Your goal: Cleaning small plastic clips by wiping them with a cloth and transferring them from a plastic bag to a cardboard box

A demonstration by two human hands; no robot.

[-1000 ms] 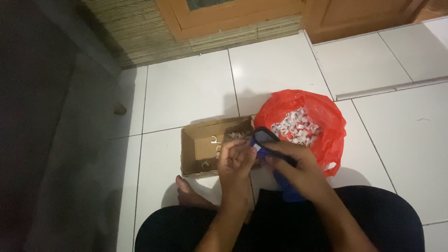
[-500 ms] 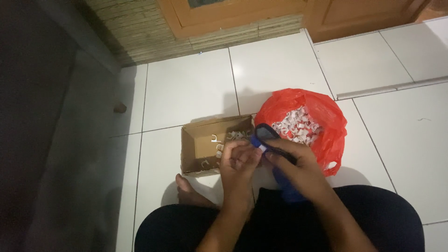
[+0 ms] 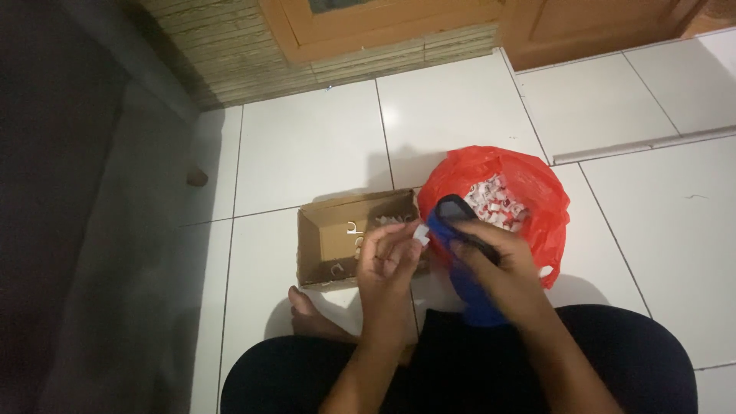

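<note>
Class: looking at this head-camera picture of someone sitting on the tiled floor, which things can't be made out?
- Small white piece, head view: too small to identify.
- Blue tool, head view: mostly covered by right hand.
- Red bag contents: too small.
- Cardboard box: near corner behind left hand.

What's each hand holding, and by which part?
Left hand pinches a small white piece by its end at the fingertips. Right hand grips a blue tool around its handle.

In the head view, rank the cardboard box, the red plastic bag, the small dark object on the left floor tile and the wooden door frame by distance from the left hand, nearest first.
1. Cardboard box: directly beside the left hand, on its left.
2. Red plastic bag: just right, behind the right hand.
3. Small dark object: far left on the floor.
4. Wooden door frame: top of view, farthest.
</note>
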